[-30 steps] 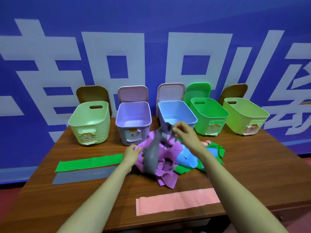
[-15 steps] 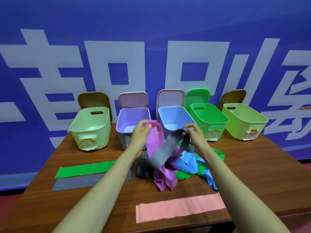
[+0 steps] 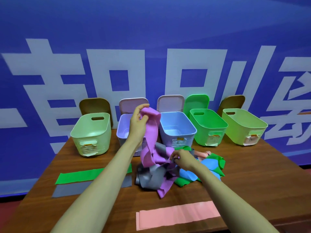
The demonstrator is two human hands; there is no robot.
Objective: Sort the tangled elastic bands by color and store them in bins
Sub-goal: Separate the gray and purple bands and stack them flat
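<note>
Holding purple band (image 3: 150, 132) aloft in left hand (image 3: 139, 126) fingers, partly hiding lilac bin (image 3: 123, 131). Pinching pile (image 3: 157, 176) on worktop (image 3: 255, 182) with right hand (image 3: 183, 160). Hemmed by flat green band (image 3: 80, 176), grey band (image 3: 70, 190), pink band (image 3: 178, 215).

The brown wooden tabletop (image 3: 252, 174) carried five open bins in a row along its far edge: a pale green bin (image 3: 91, 137), a lilac bin (image 3: 122, 130), a light blue bin (image 3: 176, 130), a bright green bin (image 3: 208, 128) and a yellow-green bin (image 3: 244, 128). A tangled heap (image 3: 151, 179) of grey, purple, blue and green bands lay mid-table. At the left a flat green band (image 3: 77, 176) lay just beyond a flat grey band (image 3: 72, 190); a salmon band (image 3: 176, 214) lay flat near the front edge.
</note>
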